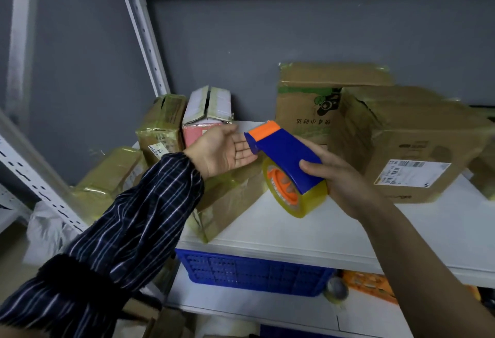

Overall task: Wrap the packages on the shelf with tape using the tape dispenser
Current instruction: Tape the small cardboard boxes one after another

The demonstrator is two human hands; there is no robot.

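Tape dispenser (288, 155), blue with an orange nose and a yellowish roll, is held above the white shelf (308, 225) in the head view. Right hand (345, 179): grip closed round the blue body. Left hand (222, 150): grip open, fingers straight, just beside the orange nose, over a taped cardboard package (230, 203).
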